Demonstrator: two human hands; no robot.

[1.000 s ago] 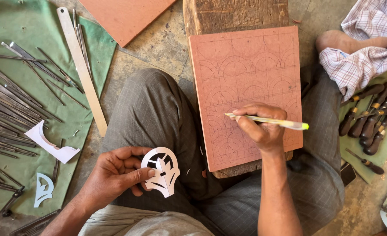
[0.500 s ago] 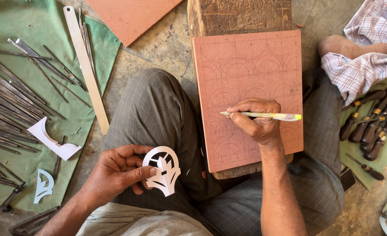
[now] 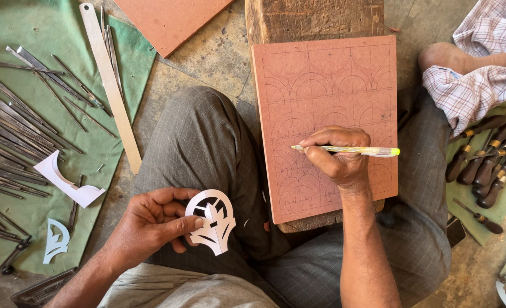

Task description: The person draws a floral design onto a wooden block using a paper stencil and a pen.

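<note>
The floor is rough grey stone (image 3: pixel 207 57); a green cloth (image 3: pixel 13 228) lies on it with many thin metal tools (image 3: pixel 19 131) and a long metal ruler (image 3: pixel 111 85); a reddish board (image 3: pixel 327 122) sits on a wooden block (image 3: pixel 310 20) over the person's knees. The right hand (image 3: pixel 338 157) pinches a yellow pencil (image 3: pixel 350 150) with fingers closed tight; half a second ago the tip was higher on the board, and now it sits lower and more to the left, on the drawn curves near the middle; so the line looks to be growing bit by bit. The left hand (image 3: pixel 150 225) has not moved; its fingers and thumb grip a white paper cut-out (image 3: pixel 213 221) above the lap, off the board.
</note>
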